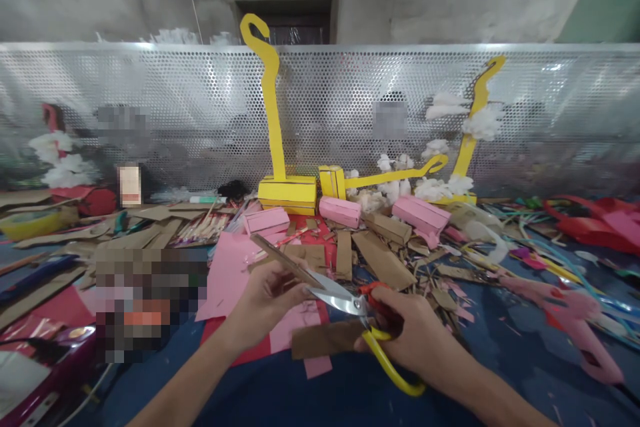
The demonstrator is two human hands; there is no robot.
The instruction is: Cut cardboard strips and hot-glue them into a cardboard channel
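Left hand (267, 307) at centre of frame, thumb and fingers pinching a narrow brown cardboard strip (280, 257), which slants from upper left down toward the scissors (356, 305). Right hand (417, 327), right of centre, curled round the handles, one red and one yellow; handles stand apart, blades parted a little and pointing left at the strip's lower end. Cannot tell whether they touch its edge. Beneath the hands, a flat brown cardboard piece (320, 341) lies over pink paper, near bottom centre, on a dark blue tabletop (260, 397). Left of centre, a larger pink sheet (223, 273) partly covers red paper. Beyond, mid-frame: three pink blocks, the middle one (340, 211) near a yellow box (287, 195) with a tall hooked yellow upright (273, 113). Pink glue gun (575, 313) at lower right. Perforated metal panel (330, 107) spans the upper half.
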